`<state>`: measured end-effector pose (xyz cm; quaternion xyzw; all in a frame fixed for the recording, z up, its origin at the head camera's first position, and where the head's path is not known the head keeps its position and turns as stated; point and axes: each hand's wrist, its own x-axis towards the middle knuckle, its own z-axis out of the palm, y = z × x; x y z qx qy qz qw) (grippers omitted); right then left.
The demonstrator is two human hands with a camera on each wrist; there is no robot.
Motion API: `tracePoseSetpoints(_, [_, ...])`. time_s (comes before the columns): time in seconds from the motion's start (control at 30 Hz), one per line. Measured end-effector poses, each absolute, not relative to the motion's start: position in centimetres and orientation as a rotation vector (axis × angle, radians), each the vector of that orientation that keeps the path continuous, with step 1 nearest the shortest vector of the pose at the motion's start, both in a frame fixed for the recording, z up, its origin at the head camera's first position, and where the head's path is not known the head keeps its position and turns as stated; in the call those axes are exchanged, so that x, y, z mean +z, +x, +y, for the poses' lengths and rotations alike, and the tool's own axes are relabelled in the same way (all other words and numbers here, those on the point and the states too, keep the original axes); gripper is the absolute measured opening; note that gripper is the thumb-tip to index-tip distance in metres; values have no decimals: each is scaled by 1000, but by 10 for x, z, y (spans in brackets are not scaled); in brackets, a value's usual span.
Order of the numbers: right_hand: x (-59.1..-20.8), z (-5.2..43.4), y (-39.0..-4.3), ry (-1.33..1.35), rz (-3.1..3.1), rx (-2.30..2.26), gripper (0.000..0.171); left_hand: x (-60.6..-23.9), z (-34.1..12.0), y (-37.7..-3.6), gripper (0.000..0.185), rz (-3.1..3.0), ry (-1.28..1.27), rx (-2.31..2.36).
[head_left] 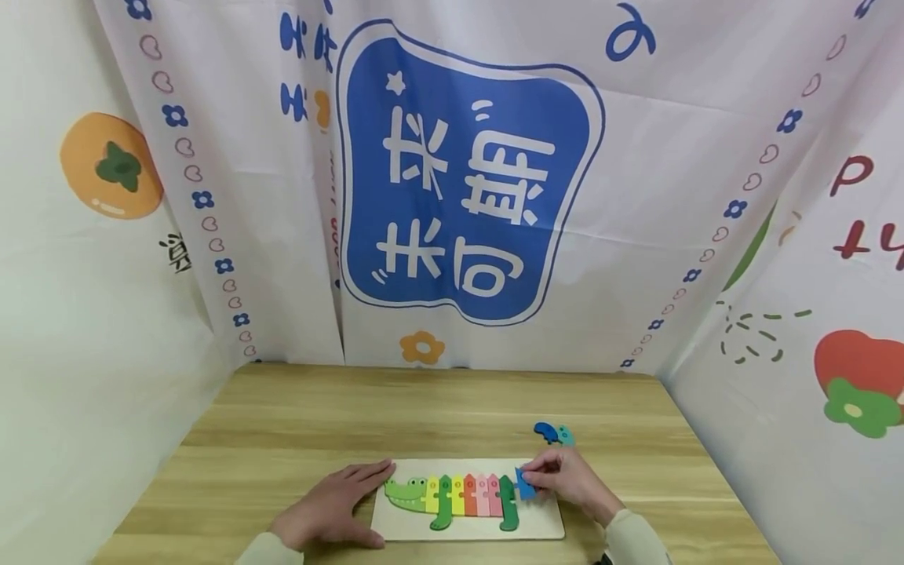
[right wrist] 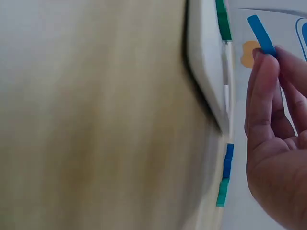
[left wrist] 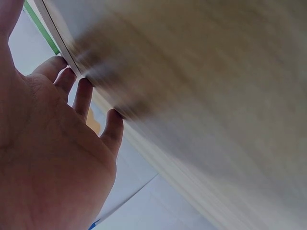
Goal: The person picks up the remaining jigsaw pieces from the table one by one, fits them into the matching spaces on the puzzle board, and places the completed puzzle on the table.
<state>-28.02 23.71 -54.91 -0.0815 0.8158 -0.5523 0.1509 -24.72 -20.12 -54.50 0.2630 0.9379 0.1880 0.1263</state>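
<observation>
While left hand [head_left: 332,510] lies flat, fingers straight, on puzzle board [head_left: 395,527] left edge | right hand [head_left: 572,480] fingers pinch blue piece [head_left: 525,484] | bench [head_left: 282,424] front edge

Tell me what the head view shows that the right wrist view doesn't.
Head only: the left hand resting flat on the puzzle board, and the whole crocodile row of coloured pieces. Right wrist only: the blue piece seen edge-on, pinched at the fingers. Both: the right hand holding that blue piece over the board, two loose pieces on the wooden table.
</observation>
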Motion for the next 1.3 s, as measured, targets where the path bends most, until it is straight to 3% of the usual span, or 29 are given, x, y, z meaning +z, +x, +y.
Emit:
tracePoseSetpoints(0.5, [-556,235,-278,-376,2287,-1550,13,-545,-201,-250,111,2721,760,562])
tracePoseSetpoints(1.3, [-555,229,-273,-374,2452,-1396,13,-547,-201,-247,112,2732,758,546])
